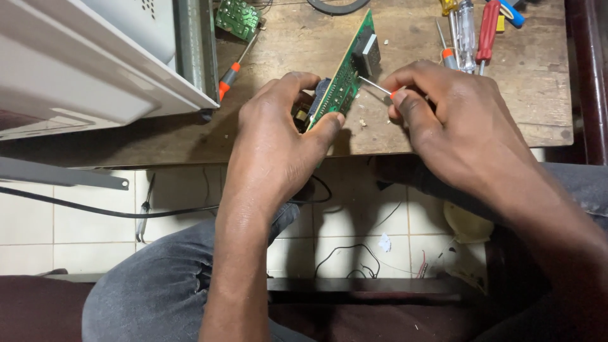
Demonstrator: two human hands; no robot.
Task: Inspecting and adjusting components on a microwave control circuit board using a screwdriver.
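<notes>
Left hand (278, 136) is gripping green circuit board (345, 73) on edge | right hand (443, 120) is pinching small screwdriver (380, 87), tip probably touching board | I'm bracing it steady over desk (405, 57)

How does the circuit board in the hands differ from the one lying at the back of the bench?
The held circuit board stands on edge, tilted, gripped by the left hand; the far circuit board lies flat, untouched. The held one looks longer and narrower and carries a dark blocky part. Both are green.
</notes>
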